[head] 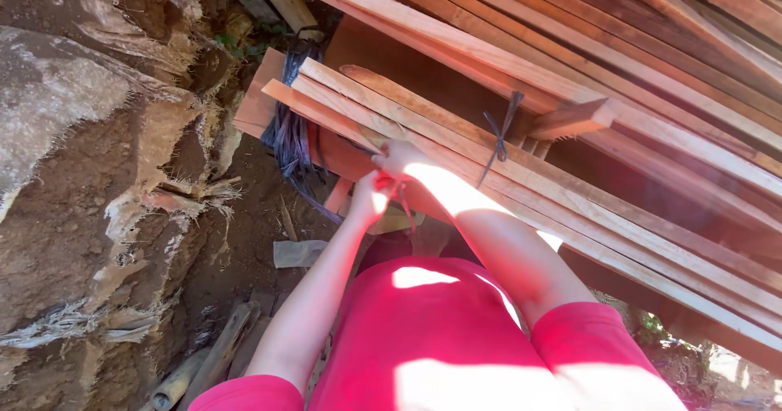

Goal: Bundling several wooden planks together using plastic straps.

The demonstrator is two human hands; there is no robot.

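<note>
Big stack of long slats (pixel 619 61) fills the upper right, laid side by side and slanting down to the right, so they rest flat on each other. Left of me, a raw earth bank (pixel 73 215) with frayed sacking hanging off it. In front of me, a smaller bundle (pixel 456 154) of reddish slats, ends lined up toward the bank, sitting over a darker board. A short block (pixel 574 119) lies across the bundle near a dark tie (pixel 498 138) knotted round it, which seems to keep the slats together at that spot. A hank of dark cord (pixel 287 126) hangs off the bundle's end, within reach of both hands.

My red shirt (pixel 456 338) and sleeves take up the bottom of the view. Loose scraps (pixel 297 252) and offcuts lie on the ground below.

My right hand (pixel 401 157) rests on the bundle's near edge, grip closed on a thin reddish strand (pixel 405 197), pinching it against the wood. My left hand (pixel 371 197) sits just below, fingers curled together on the same strand, I think; glare washes the fingers out, so the exact hold is hard to read. The strand runs between both hands, just beside the slat ends.
</note>
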